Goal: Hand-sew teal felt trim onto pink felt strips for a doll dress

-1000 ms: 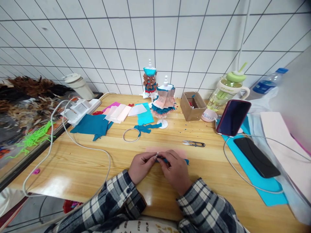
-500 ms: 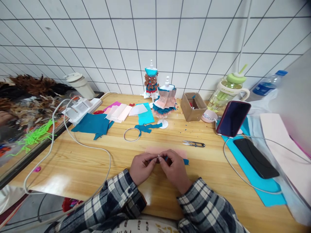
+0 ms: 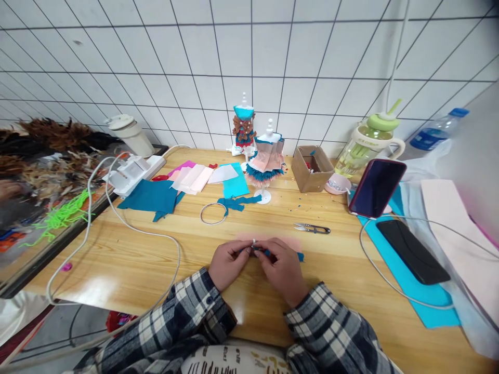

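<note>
My left hand [image 3: 231, 264] and my right hand [image 3: 284, 269] meet at the front middle of the table, thumbs and index fingers pinched together. Between the fingertips a small white piece [image 3: 254, 241] sticks up; it is too small to name. A teal strip [image 3: 300, 256] runs under my right fingers and comes out past them on the right. What my left fingertips pinch is mostly hidden. Under and behind both hands lies a pale pink sheet [image 3: 290, 242]. Thread snips [image 3: 312, 228] lie on the wood beyond my right hand.
Two small dress forms in ruffled outfits, the nearer dress form [image 3: 268, 161] in pink and teal, stand by the wall. Around are a ring [image 3: 213, 213], teal sheets [image 3: 150, 197], a cardboard box [image 3: 312, 174], a propped phone [image 3: 377, 187], a dark phone [image 3: 413, 252] and a white cable [image 3: 178, 254].
The white piece at my fingertips shows more clearly now, standing slightly higher. My hands keep their pinch in almost the same place. The whole view has shifted slightly.
</note>
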